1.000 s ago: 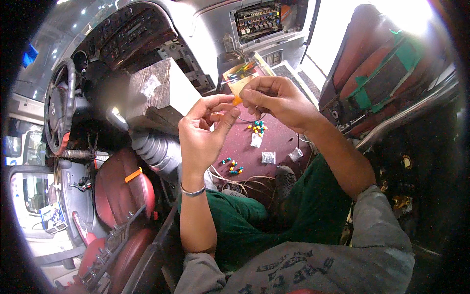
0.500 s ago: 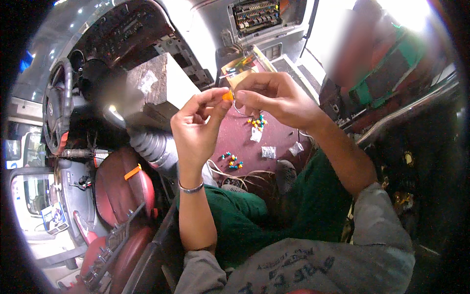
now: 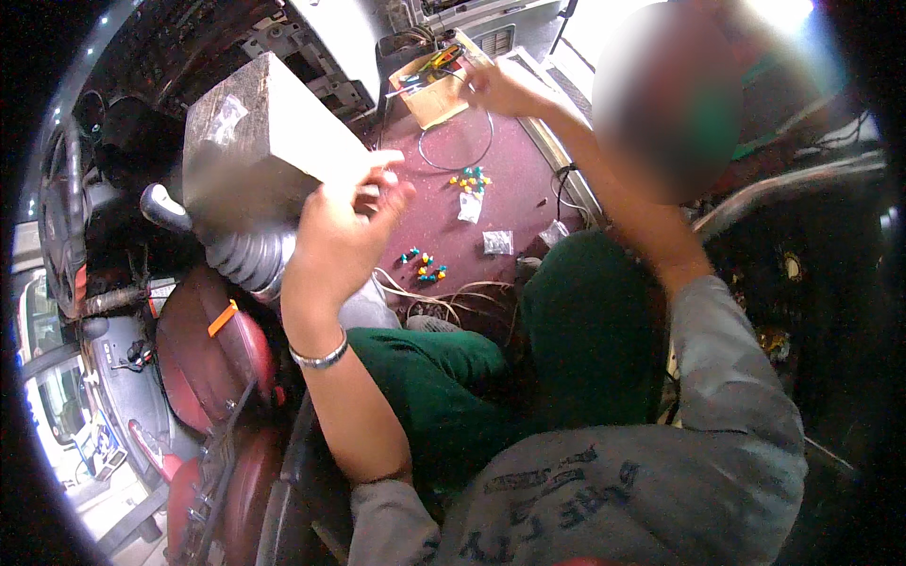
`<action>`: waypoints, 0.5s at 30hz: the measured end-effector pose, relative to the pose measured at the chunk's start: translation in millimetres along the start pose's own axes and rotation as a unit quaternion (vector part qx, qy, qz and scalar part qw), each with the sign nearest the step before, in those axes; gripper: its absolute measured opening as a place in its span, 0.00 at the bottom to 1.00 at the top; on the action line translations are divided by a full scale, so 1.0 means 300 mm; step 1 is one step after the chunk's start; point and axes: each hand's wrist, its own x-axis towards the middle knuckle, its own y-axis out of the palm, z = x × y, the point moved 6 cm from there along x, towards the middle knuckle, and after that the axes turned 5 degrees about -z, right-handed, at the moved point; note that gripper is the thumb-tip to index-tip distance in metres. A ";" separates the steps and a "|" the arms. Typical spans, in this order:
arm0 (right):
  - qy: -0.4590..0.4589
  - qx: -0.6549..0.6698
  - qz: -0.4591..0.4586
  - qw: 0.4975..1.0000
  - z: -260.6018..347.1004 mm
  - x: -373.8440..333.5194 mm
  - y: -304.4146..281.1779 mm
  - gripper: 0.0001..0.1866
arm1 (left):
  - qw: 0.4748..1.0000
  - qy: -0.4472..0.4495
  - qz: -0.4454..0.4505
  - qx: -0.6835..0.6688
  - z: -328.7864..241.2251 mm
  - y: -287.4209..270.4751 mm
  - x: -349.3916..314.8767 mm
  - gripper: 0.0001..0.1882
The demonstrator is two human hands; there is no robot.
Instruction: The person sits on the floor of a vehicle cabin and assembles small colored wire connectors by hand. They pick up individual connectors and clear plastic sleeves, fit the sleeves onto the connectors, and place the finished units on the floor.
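My left hand [image 3: 342, 231] is raised beside a large wooden block [image 3: 255, 141]. Its fingers are half curled with the thumb apart, and nothing shows between them. Farther off, my right hand [image 3: 505, 91] is pinched closed at the edge of an open cardboard box [image 3: 442, 107] with tools in it. A thin cable [image 3: 490, 141] hangs in a loop below that hand and seems to run up into its fingers; the fingertips are blurred. The orange piece from before cannot be made out in either hand.
Small yellow and teal pieces [image 3: 469, 179] lie in a pile on the dark red floor [image 3: 439, 217], with several more [image 3: 425, 268] nearer me. Clear plastic bags [image 3: 497, 242] lie beside them. Pale wires [image 3: 453, 300] run by my feet. A gear lever [image 3: 165, 208] stands at left.
My hands have moved apart: the right went forward to the cardboard box, the left drew back slightly leftward. The orange piece between them is out of sight. The view has shifted.
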 end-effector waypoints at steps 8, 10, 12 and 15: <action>0.454 0.043 0.024 0.890 -0.766 -0.361 0.721 0.16 | 0.992 -0.109 0.048 -0.045 0.068 0.026 -0.040 0.25; 0.423 0.024 -0.038 0.905 -0.863 -0.414 0.741 0.16 | 0.991 -0.111 0.050 -0.051 0.076 0.027 -0.037 0.25; 0.391 0.023 -0.085 0.916 -0.884 -0.410 0.765 0.16 | 0.991 -0.120 0.047 -0.042 0.088 0.020 -0.033 0.26; 0.366 0.033 -0.097 0.925 -0.889 -0.416 0.798 0.18 | 0.989 -0.142 0.045 -0.022 0.103 0.008 -0.029 0.26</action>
